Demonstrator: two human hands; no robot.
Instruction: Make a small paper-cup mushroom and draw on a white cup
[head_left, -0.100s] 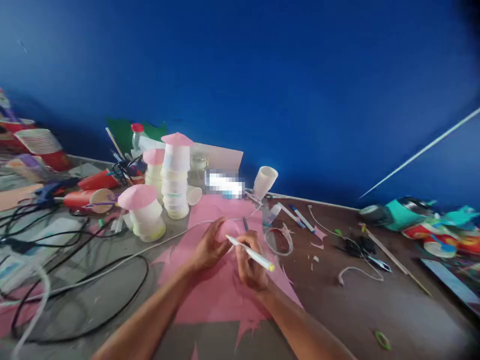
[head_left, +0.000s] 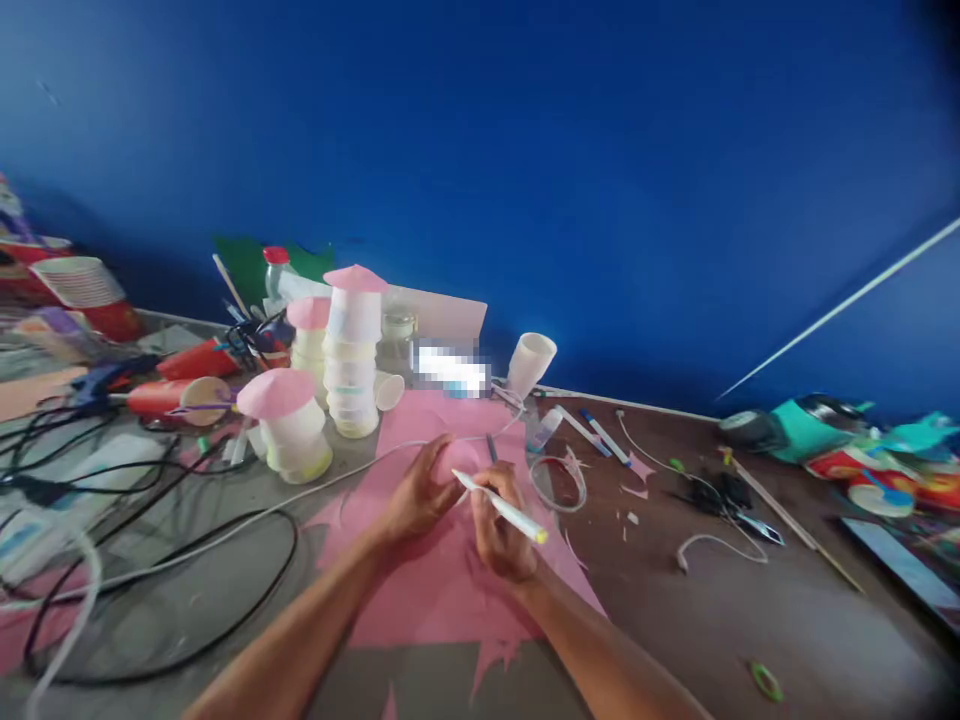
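Blue painted wall (head_left: 480,180) behind a tabletop (head_left: 675,620), grey at left and brown at right. Right hand (head_left: 504,535): closed around a slim white pen with a yellow end (head_left: 521,518), tip at the small rounded pink paper piece (head_left: 459,458). Left hand (head_left: 417,498): fingers and thumb closed on that piece, which lies between the hands, above the large pink paper sheet (head_left: 442,610). Whether the pen tip touches it, cannot tell. Beyond the fingers: one dark slender rod (head_left: 491,447), on the sheet. To the left: three stacks of pale paper cups, one short (head_left: 296,440), one tall (head_left: 353,390), one partly hidden behind (head_left: 309,350), each topped with a pink paper cone. State of work, as judged: three stacks capped; the piece in hand on no cup, its marking apparently under way. One white cup (head_left: 531,362), tilted near the wall, bears no cone. To the right: two white pens with blue ends (head_left: 606,437), pink paper scraps (head_left: 637,470), a coiled pale cable (head_left: 559,485). Labels and brands: none legible; one bright patch (head_left: 450,368) near the wall is pixelated.
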